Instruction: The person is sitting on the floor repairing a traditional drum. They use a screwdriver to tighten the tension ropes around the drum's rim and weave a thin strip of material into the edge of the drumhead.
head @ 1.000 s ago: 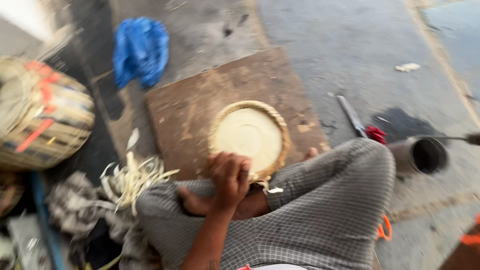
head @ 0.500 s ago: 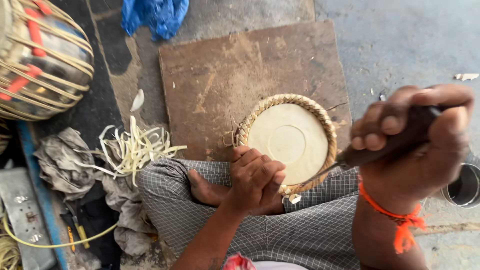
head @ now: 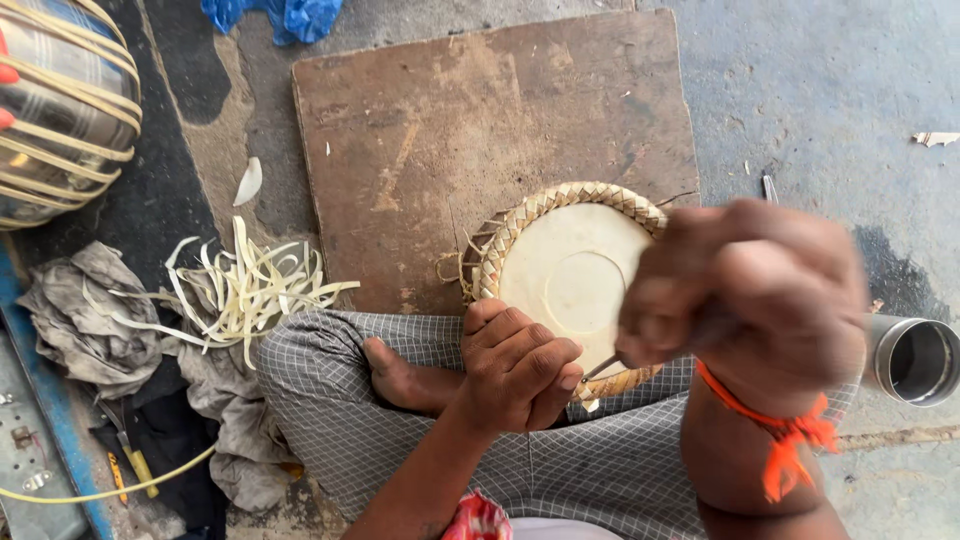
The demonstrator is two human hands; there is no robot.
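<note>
A round pale skin disc with a woven straw rim (head: 568,280) rests against my lap, over a brown wooden board (head: 470,130). My left hand (head: 518,365) grips the disc's near edge, fingers curled over the woven rim. My right hand (head: 745,290), blurred and close to the camera, with an orange thread at the wrist, is shut on a thin metal tool (head: 600,368) whose tip sits at the rim beside my left fingers.
A drum laced with pale straps (head: 60,110) lies at the top left. Loose pale strips (head: 245,290) and grey rags (head: 85,320) lie to the left of my knee. A metal cup (head: 915,358) lies at the right, blue cloth (head: 285,15) at the top.
The view has swung down and closer. My right hand has come in from the right with the tool and now sits over the disc's rim. My left hand stays on the near edge.
</note>
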